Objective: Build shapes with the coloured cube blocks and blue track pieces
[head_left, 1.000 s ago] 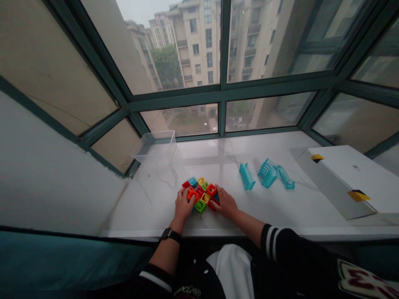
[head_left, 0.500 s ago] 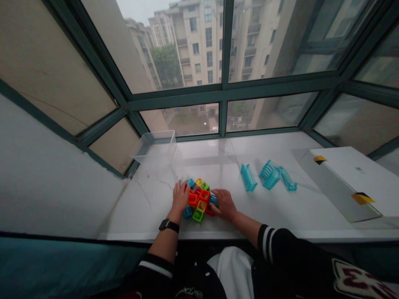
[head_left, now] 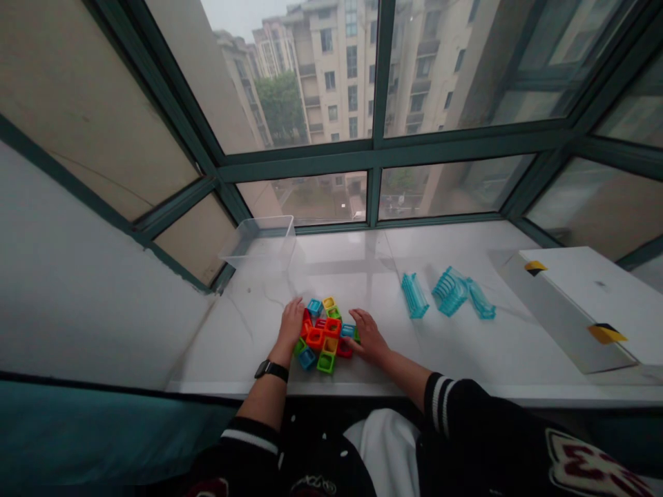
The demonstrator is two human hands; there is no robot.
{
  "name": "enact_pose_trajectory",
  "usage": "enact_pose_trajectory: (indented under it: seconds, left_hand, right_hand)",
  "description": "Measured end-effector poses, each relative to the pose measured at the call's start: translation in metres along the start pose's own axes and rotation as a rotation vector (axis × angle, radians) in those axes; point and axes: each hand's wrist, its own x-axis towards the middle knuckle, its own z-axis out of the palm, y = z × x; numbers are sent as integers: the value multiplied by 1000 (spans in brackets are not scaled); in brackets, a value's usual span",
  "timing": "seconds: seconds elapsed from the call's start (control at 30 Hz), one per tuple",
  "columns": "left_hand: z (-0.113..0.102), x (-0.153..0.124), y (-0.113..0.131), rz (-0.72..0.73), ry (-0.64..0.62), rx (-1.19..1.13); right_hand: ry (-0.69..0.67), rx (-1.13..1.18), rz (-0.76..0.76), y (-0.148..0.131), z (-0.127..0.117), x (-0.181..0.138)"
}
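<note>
A cluster of hollow, colourful plastic cube blocks (head_left: 324,336) lies on the white ledge in front of me, in red, green, yellow, orange and blue. Whether every block is joined cannot be made out. My left hand (head_left: 291,324) rests along the cluster's left side, fingers stretched out against the red and green blocks. At the right side, my right hand (head_left: 370,338) has its thumb and fingers apart. Its thumb reaches the red block at the edge, near a blue and a green one. Neither hand is closed around a block.
Clear blue ribbed plastic pieces (head_left: 415,295) lie to the right on the ledge (head_left: 362,262). A transparent bin (head_left: 264,241) stands at the back left by the window. On the far right sits a white box (head_left: 585,297) with yellow-and-black tabs.
Both hands have loosened around the cluster, and my right fingers have lifted away from its edge. The cluster has shifted slightly left and turned, showing more blocks on its left.
</note>
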Motion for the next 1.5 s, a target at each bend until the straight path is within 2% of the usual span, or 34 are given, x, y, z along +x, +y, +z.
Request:
enact_pose_trajectory:
  seconds: [0.1, 0.13, 0.23, 0.27, 0.33, 0.4, 0.5, 0.63, 0.73, 0.8, 0.9, 1.0, 1.1, 1.23, 1.3, 1.37, 1.5]
  left_hand:
    - [-12, -27, 35, 72, 101, -55]
    - [-9, -40, 52, 147, 57, -64]
    - [25, -79, 103, 429, -226, -67]
    - [40, -88, 115, 495, -288, -41]
    - [68, -97, 129, 537, -329, 57]
    - [87, -96, 130, 505, -337, 148]
    - [94, -84, 116, 476, -335, 199]
    - [77, -72, 86, 429, -275, 185]
    - [57, -65, 57, 408, -271, 246]
    - [44, -61, 37, 407, -279, 258]
    - [24, -57, 11, 379, -265, 275]
    - [13, -59, 4, 324, -190, 283]
    - [14, -73, 19, 314, -110, 214]
    - [31, -106, 53, 382, -150, 22]
    - [41, -120, 66, 385, -188, -62]
    - [48, -127, 74, 361, -223, -128]
    - [56, -124, 80, 290, -268, -228]
  right_hand:
    - [70, 93, 43, 9, -13, -12]
    - [97, 125, 65, 13, -19, -18]
    - [170, 222, 152, 23, -36, -40]
    - [186, 249, 182, 26, -43, -48]
    - [182, 290, 233, 32, -57, -65]
    - [149, 301, 277, 39, -72, -83]
    - [123, 264, 339, 50, -92, -111]
    - [187, 181, 396, 64, -104, -141]
    - [224, 155, 400, 66, -105, -147]
    - [235, 133, 360, 64, -108, -140]
    - [300, 22, 252, 60, -124, -111]
    - [356, -138, 205, 64, -141, -67]
    - [310, -263, 292, 79, -145, -20]
    - [146, -341, 541, 105, -132, 19]
    - [66, -337, 603, 116, -126, 26]
    - [22, -338, 604, 122, -123, 26]
    - [-48, -348, 604, 114, -118, 12]
